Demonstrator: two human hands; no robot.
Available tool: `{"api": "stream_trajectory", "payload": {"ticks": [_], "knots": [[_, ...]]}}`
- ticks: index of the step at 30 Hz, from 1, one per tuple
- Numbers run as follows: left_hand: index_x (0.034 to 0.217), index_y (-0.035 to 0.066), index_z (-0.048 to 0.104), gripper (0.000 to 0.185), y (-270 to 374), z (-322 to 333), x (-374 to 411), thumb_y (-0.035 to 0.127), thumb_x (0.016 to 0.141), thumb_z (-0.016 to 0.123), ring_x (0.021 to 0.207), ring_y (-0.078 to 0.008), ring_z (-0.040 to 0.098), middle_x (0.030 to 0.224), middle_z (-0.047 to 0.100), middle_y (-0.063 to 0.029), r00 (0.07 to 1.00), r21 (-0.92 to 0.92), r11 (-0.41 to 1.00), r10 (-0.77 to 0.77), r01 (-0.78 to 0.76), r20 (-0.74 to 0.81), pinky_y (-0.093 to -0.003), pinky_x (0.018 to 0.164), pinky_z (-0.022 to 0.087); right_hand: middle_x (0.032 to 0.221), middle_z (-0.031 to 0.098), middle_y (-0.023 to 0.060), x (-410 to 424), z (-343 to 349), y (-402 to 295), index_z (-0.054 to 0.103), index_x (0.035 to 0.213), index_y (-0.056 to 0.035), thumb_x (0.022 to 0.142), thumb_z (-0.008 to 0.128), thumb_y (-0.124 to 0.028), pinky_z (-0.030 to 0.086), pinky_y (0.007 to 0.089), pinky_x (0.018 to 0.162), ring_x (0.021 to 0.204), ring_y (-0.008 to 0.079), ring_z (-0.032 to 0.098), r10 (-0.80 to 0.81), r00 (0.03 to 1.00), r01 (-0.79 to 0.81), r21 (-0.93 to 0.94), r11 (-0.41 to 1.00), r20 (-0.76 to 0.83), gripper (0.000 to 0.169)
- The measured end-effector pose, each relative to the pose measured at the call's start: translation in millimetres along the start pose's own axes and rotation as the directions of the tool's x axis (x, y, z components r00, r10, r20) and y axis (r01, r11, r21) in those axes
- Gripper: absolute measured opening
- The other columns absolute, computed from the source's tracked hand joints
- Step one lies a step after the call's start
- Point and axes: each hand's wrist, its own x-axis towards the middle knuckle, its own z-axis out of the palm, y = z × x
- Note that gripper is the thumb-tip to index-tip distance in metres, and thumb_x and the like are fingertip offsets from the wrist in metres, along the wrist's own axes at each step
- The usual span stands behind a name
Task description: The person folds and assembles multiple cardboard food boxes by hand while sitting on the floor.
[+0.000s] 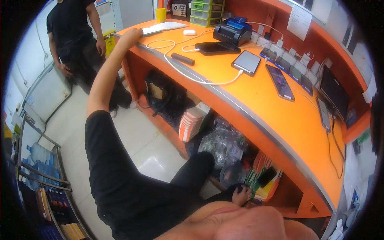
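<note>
My left hand [135, 36] is at the far left end of the orange desktop, fingers curled beside a flat white item [152, 29]; whether it grips it is unclear. Low at the right, my right hand [242, 195] rests by my dark-clad leg, fingers spread, seemingly with nothing held. On the desk lie a white earbud case [189, 32], a dark cylinder [183, 59], a large black handheld device [216, 48] and a light-screened tablet [246, 62] with a white cable plugged in. Smartphones [280, 82] lie further right.
A thermal printer [232, 32], a green drawer unit [206, 13] and a yellow cup [161, 15] stand towards the back. Chargers and a black monitor [334, 93] line the panel. Below are boxes [193, 121] and plastic bags [223, 144]. Another person [73, 39] stands at left.
</note>
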Motion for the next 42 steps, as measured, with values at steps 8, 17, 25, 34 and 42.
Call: {"api": "stream_trajectory", "payload": {"ticks": [8, 17, 25, 34, 42], "knots": [[0.111, 0.01, 0.058, 0.018, 24.4, -28.6, -6.6, 0.023, 0.103, 0.048, 0.088, -0.044, 0.068, 0.102, 0.071, -0.0179, 0.785, -0.292, 0.89, -0.449, 0.35, -0.427, -0.0547, 0.074, 0.054, 0.138, 0.051, 0.0117, 0.2, -4.3, 6.6, 0.071, 0.116, -0.015, 0.08, 0.079, -0.024, 0.035, 0.0524, 0.106, 0.128, 0.0367, 0.043, 0.003, 1.0, -0.004, 0.037, 0.999, 0.007, 0.037], [0.098, 0.004, 0.056, 0.026, 0.2, -159.2, -56.1, 0.027, 0.107, 0.049, 0.08, -0.0454, 0.066, 0.086, 0.066, -0.0256, 0.391, -0.415, 0.771, -0.614, 0.483, -0.686, -0.0525, 0.069, 0.052, 0.121, 0.059, 0.0159, -5.9, -3.8, -6.1, 0.07, 0.115, -0.0114, 0.082, 0.077, -0.019, 0.037, 0.053, 0.105, 0.122, 0.039, 0.049, -0.139, 0.987, 0.149, 0.153, 0.977, -0.079, 0.035], [0.096, 0.001, 0.055, 0.017, 6.6, -279.0, -182.3, 0.016, 0.105, 0.052, 0.093, -0.0429, 0.066, 0.092, 0.062, -0.0296, 0.398, -0.378, 0.856, -0.503, 0.352, -0.768, -0.0495, 0.079, 0.05, 0.101, 0.064, 0.0153, -10.2, -34.9, -129.8, 0.068, 0.116, -0.0036, 0.087, 0.07, -0.007, 0.052, 0.0422, 0.083, 0.094, 0.0334, 0.065, -0.514, 0.854, 0.445, 0.622, 0.645, -0.078, 0.03], [0.111, 0.009, 0.065, 0.029, 69.4, -351.3, -293.9, 0.03, 0.109, 0.045, 0.082, -0.038, 0.068, 0.094, 0.071, -0.0159, 0.445, -0.437, 0.795, -0.6, 0.42, -0.665, -0.0413, 0.073, 0.053, 0.121, 0.064, 0.0137, -20.9, -122.0, -270.2, 0.054, 0.14, -0.0029, 0.092, 0.073, -0.016, 0.052, 0.0357, 0.088, 0.103, 0.0239, 0.064, -0.77, 0.628, 0.417, 0.885, 0.209, -0.114, 0.053], [0.095, 0.003, 0.06, 0.018, 272.4, -257.3, -290.3, 0.011, 0.105, 0.048, 0.066, -0.0301, 0.061, 0.077, 0.06, -0.0146, 0.813, -0.869, 0.489, -0.536, 0.081, -0.226, -0.0381, 0.061, 0.048, 0.132, 0.055, 0.0115, -34.6, -169.0, -294.0, 0.038, 0.145, -0.002, 0.097, 0.067, -0.008, 0.045, 0.0371, 0.103, 0.12, 0.0182, 0.055, -0.473, 0.88, -0.058, 0.98, -0.189, -0.039, 0.056]]}}
